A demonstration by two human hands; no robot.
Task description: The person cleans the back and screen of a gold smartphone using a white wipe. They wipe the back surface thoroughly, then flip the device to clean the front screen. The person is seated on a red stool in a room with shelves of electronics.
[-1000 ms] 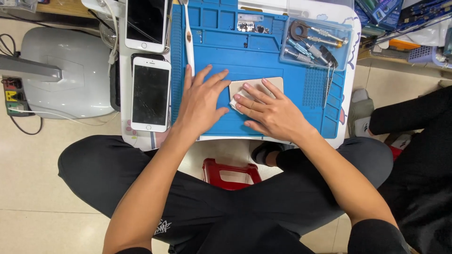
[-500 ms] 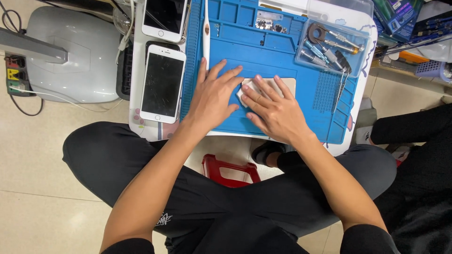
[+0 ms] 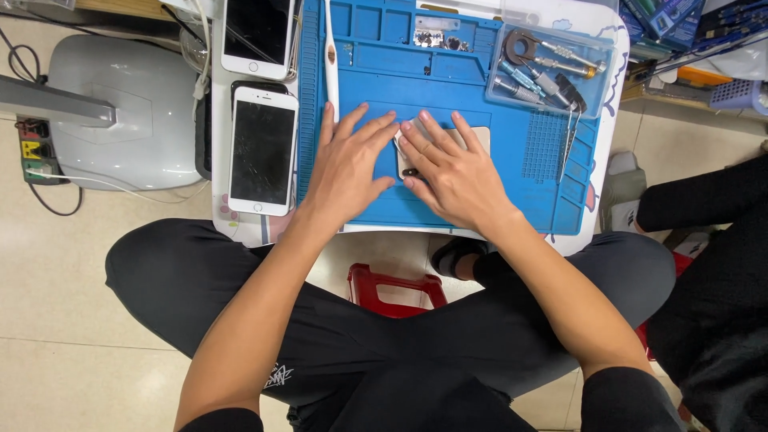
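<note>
A pale gold phone (image 3: 478, 138) lies back up in the middle of the blue work mat (image 3: 448, 72). My right hand (image 3: 452, 176) lies flat over most of it and presses it down, fingers spread toward the far left. My left hand (image 3: 348, 164) rests flat on the mat just to the left. Its fingers are apart, and the tips reach the phone's left edge beside my right fingertips. Only the phone's right end and a dark spot near my right thumb show.
A white phone with a cracked screen (image 3: 262, 150) and a second white phone (image 3: 258, 32) lie left of the mat. A white brush-like tool (image 3: 330, 56) lies along the mat's left side, and a clear tool tray (image 3: 548, 72) stands at its back right. A red stool (image 3: 396, 290) stands below, a grey device (image 3: 128, 112) at the left. A person in black (image 3: 712, 264) sits at the right.
The view has shifted a little. My left fingertips have closed in on the phone's left edge and my right fingers; both hands stay flat on the mat.
</note>
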